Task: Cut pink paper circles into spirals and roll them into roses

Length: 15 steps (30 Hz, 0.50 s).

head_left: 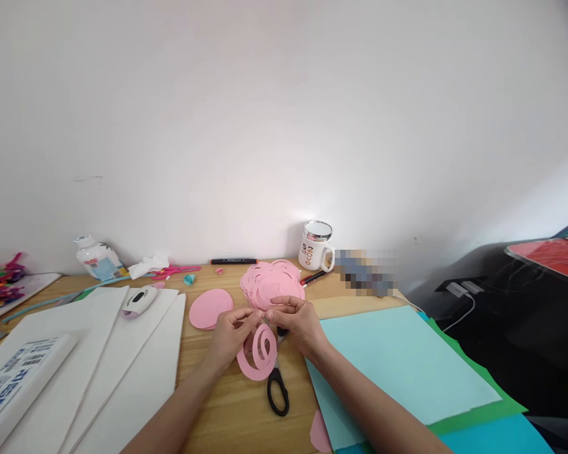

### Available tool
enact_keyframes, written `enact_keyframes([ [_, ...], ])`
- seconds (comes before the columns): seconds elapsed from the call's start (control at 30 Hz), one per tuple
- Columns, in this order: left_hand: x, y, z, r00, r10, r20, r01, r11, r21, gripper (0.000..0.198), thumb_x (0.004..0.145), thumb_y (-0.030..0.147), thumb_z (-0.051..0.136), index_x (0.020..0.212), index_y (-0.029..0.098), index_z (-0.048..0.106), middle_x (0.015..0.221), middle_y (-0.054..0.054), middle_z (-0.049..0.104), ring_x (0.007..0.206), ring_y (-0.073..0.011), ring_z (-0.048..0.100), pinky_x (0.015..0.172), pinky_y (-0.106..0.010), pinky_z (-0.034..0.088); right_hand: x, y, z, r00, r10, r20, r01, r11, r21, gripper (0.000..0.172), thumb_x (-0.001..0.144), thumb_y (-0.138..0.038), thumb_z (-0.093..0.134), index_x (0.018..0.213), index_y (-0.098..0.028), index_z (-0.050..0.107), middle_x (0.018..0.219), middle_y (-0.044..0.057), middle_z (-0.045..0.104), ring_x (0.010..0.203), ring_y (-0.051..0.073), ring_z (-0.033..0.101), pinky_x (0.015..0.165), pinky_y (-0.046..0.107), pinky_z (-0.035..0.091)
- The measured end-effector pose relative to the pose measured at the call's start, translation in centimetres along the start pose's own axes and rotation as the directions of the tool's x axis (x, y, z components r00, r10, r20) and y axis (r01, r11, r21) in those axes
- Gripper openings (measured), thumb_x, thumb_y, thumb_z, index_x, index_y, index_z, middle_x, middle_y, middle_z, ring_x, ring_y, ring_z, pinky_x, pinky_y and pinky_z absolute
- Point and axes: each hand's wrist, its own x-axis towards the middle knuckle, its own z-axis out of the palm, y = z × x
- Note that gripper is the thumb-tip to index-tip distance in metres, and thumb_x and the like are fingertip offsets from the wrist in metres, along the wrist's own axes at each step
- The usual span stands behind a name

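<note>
Between my hands hangs a pink paper spiral (pixel 257 372), cut into a curling strip. My left hand (pixel 231 337) pinches its upper end, fingers closed. My right hand (pixel 296 325) meets it there, thumb and index finger pinched at the same end of the strip. Below and partly behind the spiral lies a pair of black-handled scissors (pixel 278 394) on the table. Just beyond my hands is a pile of cut pink paper spirals (pixel 272 284). To its left sits a stack of pink paper discs (pixel 211 309).
White sheets (pixel 137 372) and a white box (pixel 23 378) cover the left side. Light blue paper (pixel 402 359) lies over green and blue sheets at right. A white mug (pixel 316 247), black marker (pixel 234 261), pink scissors (pixel 175 271) and white bottle (pixel 99 258) stand or lie near the wall.
</note>
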Motion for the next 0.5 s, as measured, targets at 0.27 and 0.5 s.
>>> enact_keyframes([
  [0.27, -0.03, 0.31, -0.21, 0.998, 0.006, 0.064, -0.005, 1.0, -0.013, 0.032, 0.07, 0.045, 0.061, 0.063, 0.014, 0.067, 0.061, -0.003, 0.063, 0.057, -0.0154, 0.053, 0.053, -0.024, 0.043, -0.14, -0.02, 0.13, 0.997, -0.014, 0.07, 0.014, 1.0, -0.003, 0.041, 0.039, -0.026, 0.087, 0.067, -0.016, 0.059, 0.053, -0.001, 0.066, 0.047, 0.013, 0.058, 0.049, 0.024, 0.043],
  [0.5, -0.18, 0.2, -0.17, 0.985, -0.037, 0.168, 0.05, 0.996, -0.079, 0.038, 0.072, 0.049, 0.059, 0.059, 0.013, 0.062, 0.051, 0.0, 0.055, 0.046, -0.0106, 0.044, 0.043, -0.021, 0.034, -0.12, -0.02, 0.09, 0.989, -0.048, 0.141, 0.065, 0.991, -0.118, 0.042, 0.037, -0.028, 0.087, 0.06, -0.018, 0.053, 0.05, -0.004, 0.059, 0.044, 0.01, 0.049, 0.044, 0.021, 0.035],
])
